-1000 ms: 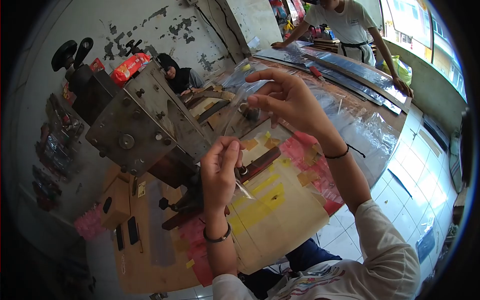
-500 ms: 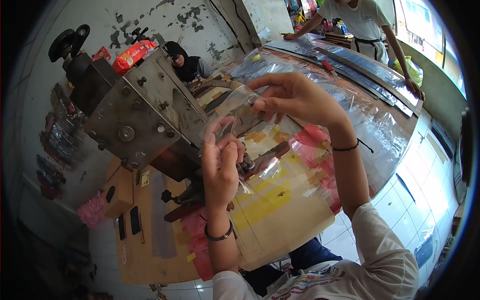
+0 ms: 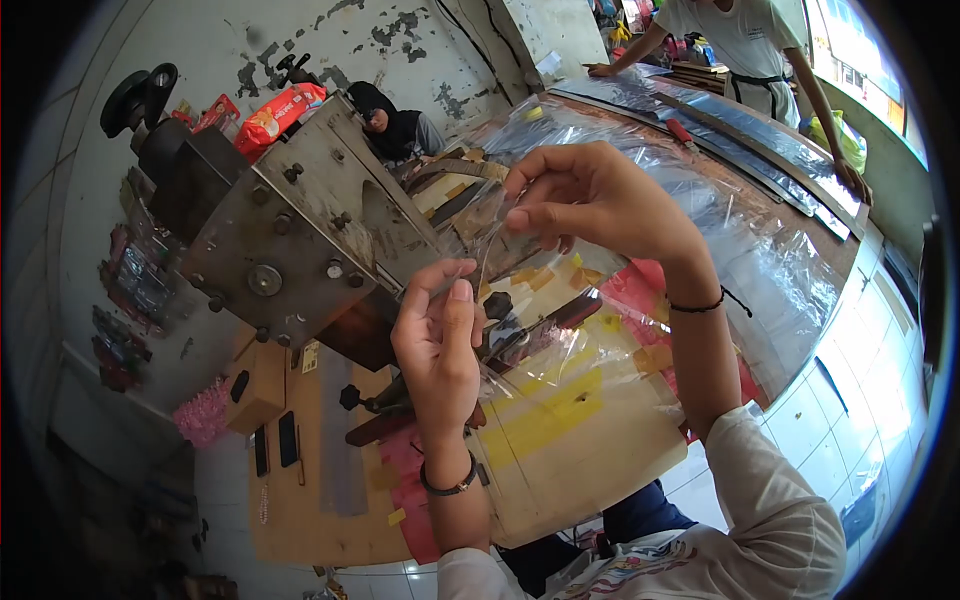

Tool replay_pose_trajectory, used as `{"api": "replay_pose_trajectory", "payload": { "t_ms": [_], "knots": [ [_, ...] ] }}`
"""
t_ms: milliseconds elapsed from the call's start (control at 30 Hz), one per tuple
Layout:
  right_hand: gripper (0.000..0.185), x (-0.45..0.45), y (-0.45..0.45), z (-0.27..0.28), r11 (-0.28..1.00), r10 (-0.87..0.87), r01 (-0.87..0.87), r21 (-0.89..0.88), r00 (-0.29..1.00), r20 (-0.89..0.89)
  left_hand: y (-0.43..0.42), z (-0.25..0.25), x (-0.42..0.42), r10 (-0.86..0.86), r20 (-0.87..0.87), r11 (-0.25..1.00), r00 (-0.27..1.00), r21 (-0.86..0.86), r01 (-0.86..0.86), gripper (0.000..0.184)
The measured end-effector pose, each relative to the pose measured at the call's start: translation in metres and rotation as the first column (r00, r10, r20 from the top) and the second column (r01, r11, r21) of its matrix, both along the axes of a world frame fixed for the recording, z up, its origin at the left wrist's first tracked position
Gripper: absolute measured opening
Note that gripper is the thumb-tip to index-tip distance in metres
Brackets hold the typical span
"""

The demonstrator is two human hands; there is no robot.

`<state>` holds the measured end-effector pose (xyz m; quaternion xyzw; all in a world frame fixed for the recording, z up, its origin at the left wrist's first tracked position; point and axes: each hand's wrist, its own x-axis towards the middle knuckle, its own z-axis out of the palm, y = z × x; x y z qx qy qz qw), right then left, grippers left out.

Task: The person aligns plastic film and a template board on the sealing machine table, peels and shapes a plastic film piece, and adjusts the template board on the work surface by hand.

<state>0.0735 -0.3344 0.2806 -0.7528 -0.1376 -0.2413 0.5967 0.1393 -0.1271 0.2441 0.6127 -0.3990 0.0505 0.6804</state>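
Raised over the worktable, my left hand (image 3: pixel 438 335) and my right hand (image 3: pixel 607 205) pinch a thin clear plastic sheet (image 3: pixel 565 362) near its top. The sheet hangs below them, wrinkled and reflecting light. My left thumb points up with the fingers curled; my right hand bends down from the wrist, thumb and fingertips together. Behind the sheet, partly seen through it, lie a dark metal bar with a black knob (image 3: pixel 497 305) and a pale board (image 3: pixel 600 455) with yellow and pink tape patches.
A heavy metal press (image 3: pixel 290 235) stands left, with a red packet (image 3: pixel 280 117) on top. Phones (image 3: pixel 288 438) and a cardboard box (image 3: pixel 258 385) are at lower left. Clear film (image 3: pixel 745 270) covers the table to the right. One person (image 3: pixel 735 45) leans there; another (image 3: pixel 390 125) is behind the press.
The view has shifted slightly, so the surroundings appear farther right and lower. Both hands still hold the plastic sheet, which now hangs with different folds and reflections.
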Motion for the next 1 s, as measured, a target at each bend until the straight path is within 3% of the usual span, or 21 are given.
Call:
{"api": "replay_pose_trajectory", "payload": {
  "t_ms": [433,1000],
  "knots": [
    [0.024,-0.007,0.007,0.001,1.0,0.031,-0.031,0.003,0.999,-0.017,0.0,0.001,-0.004,-0.003,0.001,0.995,1.0,-0.098,0.003,0.009],
    [0.036,-0.016,0.001,0.006,0.998,-0.023,0.022,-0.066,1.0,-0.019,-0.003,-0.002,-0.001,0.036,-0.014,0.996,0.999,-0.075,-0.037,0.02]
  ]
}}
